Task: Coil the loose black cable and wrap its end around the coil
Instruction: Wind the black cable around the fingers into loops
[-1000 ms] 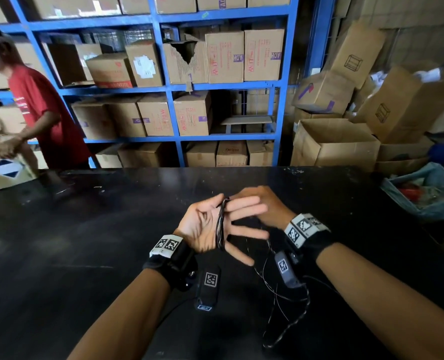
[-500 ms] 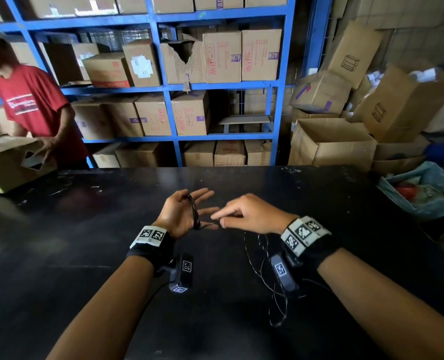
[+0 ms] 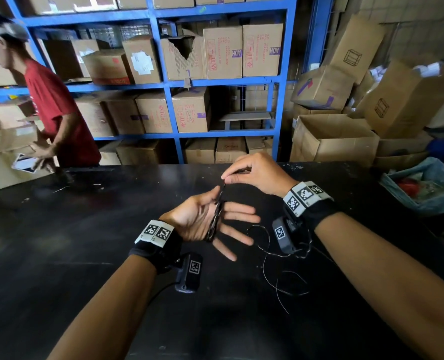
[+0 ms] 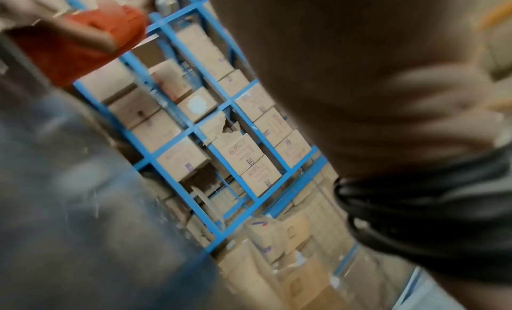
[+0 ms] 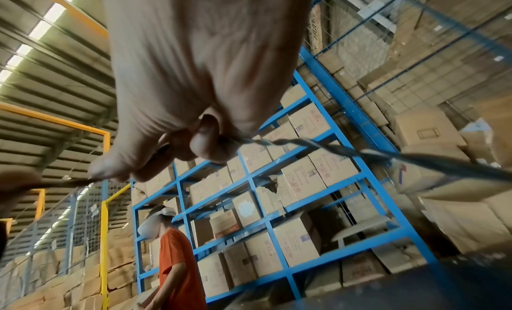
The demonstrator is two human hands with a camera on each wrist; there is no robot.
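Black twisted cable (image 3: 215, 219) runs in several loops around the left hand (image 3: 202, 219), crossing the palm at the base of the fingers (image 3: 237, 213), which are straight and spread apart, palm up above the black table (image 3: 60, 255). Just beyond that hand, the right hand (image 3: 254, 175) pinches the same cable between thumb and fingertips, holding a short strand up from the coil. In the right wrist view the twisted strand passes out of the pinch on both sides. Loose cable trails from the coil onto the table under the right wrist, lying in slack curves. Behind the table stand blue shelves (image 3: 163, 84) with cardboard boxes, and a person in a red shirt (image 3: 57, 113) at its far left edge.
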